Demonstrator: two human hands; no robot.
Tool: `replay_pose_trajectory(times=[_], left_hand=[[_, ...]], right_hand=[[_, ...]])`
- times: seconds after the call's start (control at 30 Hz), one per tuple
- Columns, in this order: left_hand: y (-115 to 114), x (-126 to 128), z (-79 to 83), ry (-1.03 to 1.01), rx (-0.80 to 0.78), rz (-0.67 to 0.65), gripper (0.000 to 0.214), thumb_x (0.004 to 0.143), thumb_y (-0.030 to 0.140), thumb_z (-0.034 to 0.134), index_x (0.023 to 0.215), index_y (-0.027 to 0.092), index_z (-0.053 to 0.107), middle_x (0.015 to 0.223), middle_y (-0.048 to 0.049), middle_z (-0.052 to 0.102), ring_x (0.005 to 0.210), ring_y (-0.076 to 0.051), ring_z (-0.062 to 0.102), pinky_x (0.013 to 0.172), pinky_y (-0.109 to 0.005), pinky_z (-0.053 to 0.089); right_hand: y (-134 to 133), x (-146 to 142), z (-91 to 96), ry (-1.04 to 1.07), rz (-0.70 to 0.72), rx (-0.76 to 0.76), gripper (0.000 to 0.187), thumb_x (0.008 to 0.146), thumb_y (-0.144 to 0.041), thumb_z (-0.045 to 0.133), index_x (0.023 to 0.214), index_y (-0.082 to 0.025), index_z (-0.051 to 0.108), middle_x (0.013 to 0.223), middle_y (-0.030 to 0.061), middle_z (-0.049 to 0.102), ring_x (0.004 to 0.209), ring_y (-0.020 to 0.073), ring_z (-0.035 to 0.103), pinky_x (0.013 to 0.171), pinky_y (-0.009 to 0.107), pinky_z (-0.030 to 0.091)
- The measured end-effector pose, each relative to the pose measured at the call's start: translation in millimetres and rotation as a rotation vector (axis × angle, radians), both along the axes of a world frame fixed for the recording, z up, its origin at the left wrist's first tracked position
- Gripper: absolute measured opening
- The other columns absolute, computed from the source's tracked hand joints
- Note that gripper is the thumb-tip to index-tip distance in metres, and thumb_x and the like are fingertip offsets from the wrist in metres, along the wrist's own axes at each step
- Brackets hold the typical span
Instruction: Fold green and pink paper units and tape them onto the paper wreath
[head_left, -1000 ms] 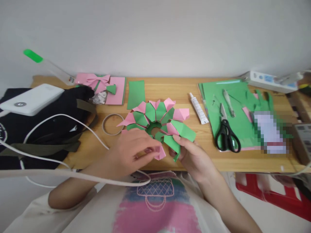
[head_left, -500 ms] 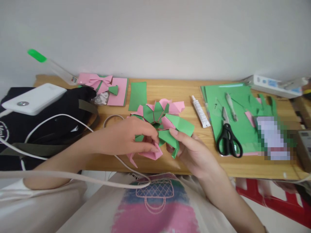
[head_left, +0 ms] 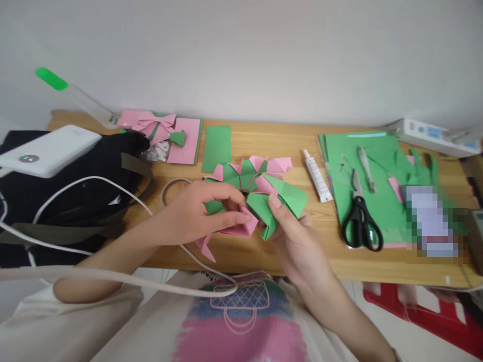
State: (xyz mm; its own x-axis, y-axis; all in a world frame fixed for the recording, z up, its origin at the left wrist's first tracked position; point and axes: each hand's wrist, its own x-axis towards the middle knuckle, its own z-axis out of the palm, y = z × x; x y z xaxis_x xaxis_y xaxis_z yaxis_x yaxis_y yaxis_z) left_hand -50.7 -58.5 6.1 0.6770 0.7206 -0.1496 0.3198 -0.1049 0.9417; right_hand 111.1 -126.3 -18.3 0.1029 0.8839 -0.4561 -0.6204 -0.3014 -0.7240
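Observation:
A ring of folded pink and green paper pieces (head_left: 251,178) is lifted at its near side above the wooden table (head_left: 264,143). My left hand (head_left: 196,213) pinches a pink folded piece (head_left: 237,229) at the ring's near left end. My right hand (head_left: 292,234) grips a green folded piece (head_left: 269,211) at the ring's near right end, thumb on top. The two ends are close together between my hands.
On the right lie green paper sheets (head_left: 347,151), black scissors (head_left: 360,221), a craft knife (head_left: 366,168) and a glue tube (head_left: 316,176). At the left are a tape ring (head_left: 168,188), a black bag (head_left: 75,186), a white power bank (head_left: 49,151) with cable, and pink paper (head_left: 181,136).
The paper ring has been raised off the table at its near side. Both hands drew closer together and slightly up, bringing the pink and green ends nearer each other.

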Motion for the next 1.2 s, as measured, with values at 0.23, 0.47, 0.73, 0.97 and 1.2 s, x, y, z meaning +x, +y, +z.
replay_pose_trajectory(times=[0.23,0.47,0.73,0.97,1.2], left_hand=[[2.9,2.7,-1.8,-0.022,-0.226,0.042,0.014,0.085,0.031,0.065,0.079,0.018,0.066,0.072,0.0019,0.070,0.063,-0.009,0.065,0.057,-0.013,0.055],[4.8,3.9,-3.8,-0.044,-0.373,0.070,0.020,0.085,0.038,0.066,0.082,0.018,0.066,0.076,0.0004,0.070,0.066,-0.009,0.067,0.059,-0.014,0.057],[7.4,9.9,-1.5,0.000,-0.270,0.066,0.017,0.086,0.032,0.064,0.078,0.017,0.065,0.073,0.0001,0.071,0.066,-0.010,0.066,0.062,-0.017,0.056],[6.1,15.8,1.6,-0.004,-0.231,0.074,0.014,0.085,0.026,0.061,0.075,0.017,0.065,0.070,-0.0003,0.070,0.065,-0.012,0.066,0.058,-0.018,0.056],[4.7,16.3,3.2,0.104,-0.166,0.095,0.010,0.083,0.024,0.061,0.075,0.018,0.063,0.066,0.0029,0.068,0.060,-0.011,0.065,0.052,-0.016,0.054]], right_hand=[[1.1,-3.9,-6.0,-0.042,-0.075,0.046,0.020,0.073,-0.036,0.077,0.092,-0.030,0.074,0.097,-0.0043,0.077,0.092,0.0180,0.071,0.086,0.034,0.056],[3.4,-5.1,-8.1,-0.098,-0.124,0.044,0.012,0.075,-0.034,0.076,0.086,-0.030,0.074,0.092,-0.0042,0.077,0.085,0.0163,0.071,0.079,0.031,0.057],[3.3,-3.5,-9.9,-0.190,-0.135,0.001,0.012,0.076,-0.038,0.074,0.083,-0.029,0.073,0.092,-0.0030,0.075,0.087,0.0161,0.069,0.083,0.032,0.055],[0.1,-0.8,-16.9,-0.229,-0.149,0.045,0.012,0.077,-0.037,0.074,0.087,-0.030,0.075,0.090,-0.0022,0.076,0.080,0.0164,0.068,0.074,0.031,0.056],[-3.7,-0.3,-25.6,-0.430,-0.182,0.091,0.010,0.078,-0.038,0.073,0.083,-0.029,0.075,0.084,-0.0025,0.075,0.076,0.0165,0.067,0.070,0.030,0.055]])
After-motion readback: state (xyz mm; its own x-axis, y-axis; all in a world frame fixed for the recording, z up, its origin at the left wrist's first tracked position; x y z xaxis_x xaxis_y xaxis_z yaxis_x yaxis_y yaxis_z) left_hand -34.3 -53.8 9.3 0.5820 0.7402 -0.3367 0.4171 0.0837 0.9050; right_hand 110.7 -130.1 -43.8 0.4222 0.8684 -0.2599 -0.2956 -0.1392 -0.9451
